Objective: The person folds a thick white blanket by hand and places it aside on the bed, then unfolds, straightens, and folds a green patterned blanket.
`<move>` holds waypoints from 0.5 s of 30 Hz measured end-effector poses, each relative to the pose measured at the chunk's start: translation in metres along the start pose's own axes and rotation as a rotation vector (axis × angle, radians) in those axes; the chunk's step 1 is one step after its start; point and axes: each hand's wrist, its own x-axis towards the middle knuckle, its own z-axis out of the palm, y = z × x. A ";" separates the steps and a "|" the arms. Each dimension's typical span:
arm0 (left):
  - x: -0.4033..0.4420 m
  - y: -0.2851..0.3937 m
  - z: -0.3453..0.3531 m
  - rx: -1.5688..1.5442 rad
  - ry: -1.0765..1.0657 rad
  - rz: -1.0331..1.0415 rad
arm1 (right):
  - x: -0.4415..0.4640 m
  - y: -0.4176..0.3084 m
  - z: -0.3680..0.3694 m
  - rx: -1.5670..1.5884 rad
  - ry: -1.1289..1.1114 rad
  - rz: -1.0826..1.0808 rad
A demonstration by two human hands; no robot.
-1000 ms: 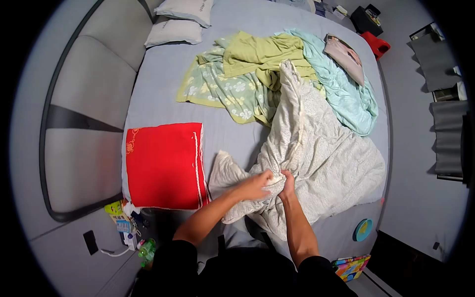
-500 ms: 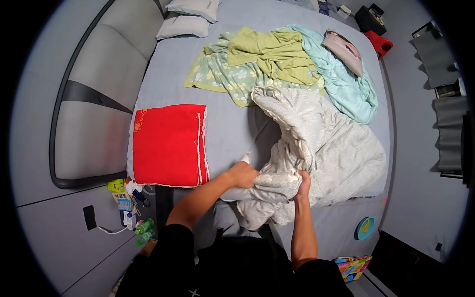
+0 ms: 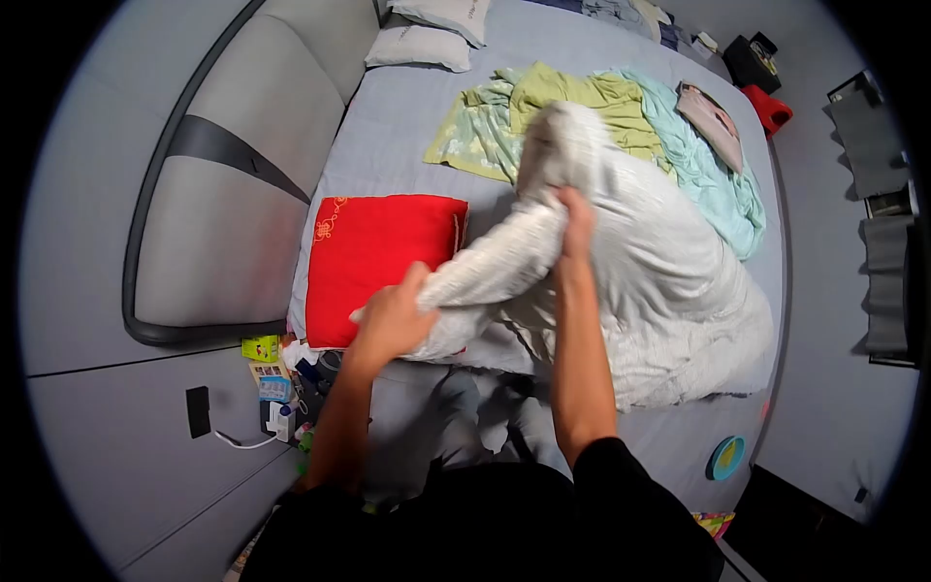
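Note:
A whitish patterned quilt (image 3: pixel 669 291) lies bunched over the near right part of the bed, its upper edge raised and blurred by motion. My left hand (image 3: pixel 396 315) is closed on one end of that edge, in front of the red cushion (image 3: pixel 378 247). Farther right and higher up, my right hand (image 3: pixel 576 228) grips the same edge. Between both hands the cloth stretches in a slanting roll. Part of the red cushion is hidden behind my left hand and the quilt.
Beyond the quilt lie a yellow-green blanket (image 3: pixel 621 102), a mint cloth (image 3: pixel 708 194) and a pink pillow (image 3: pixel 710 126). White pillows (image 3: pixel 417 47) rest near the grey headboard (image 3: pixel 233 233). Small items crowd a bedside table (image 3: pixel 310 398). A blue basin (image 3: pixel 725 458) is at the lower right.
Both hands have lifted the quilt's edge up and away from me, the left one also moving left to the red cushion. The view has shifted slightly.

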 end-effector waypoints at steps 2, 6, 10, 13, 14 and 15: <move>-0.002 -0.066 0.011 -0.056 0.022 -0.135 | 0.024 0.071 0.030 -0.363 -0.159 0.096; -0.020 -0.290 0.096 0.021 0.092 -0.395 | -0.023 0.149 0.022 -1.131 -0.522 0.080; -0.055 -0.322 0.120 0.146 0.077 -0.936 | -0.086 0.214 -0.070 -1.209 -0.567 0.280; -0.057 -0.323 0.149 0.196 0.215 -0.460 | -0.142 0.237 -0.142 -1.157 -0.378 0.480; -0.048 -0.323 0.162 -0.007 0.143 -0.432 | -0.158 0.249 -0.167 -1.196 -0.345 0.512; -0.038 -0.313 0.176 -0.145 0.123 -0.428 | -0.174 0.263 -0.193 -1.233 -0.310 0.546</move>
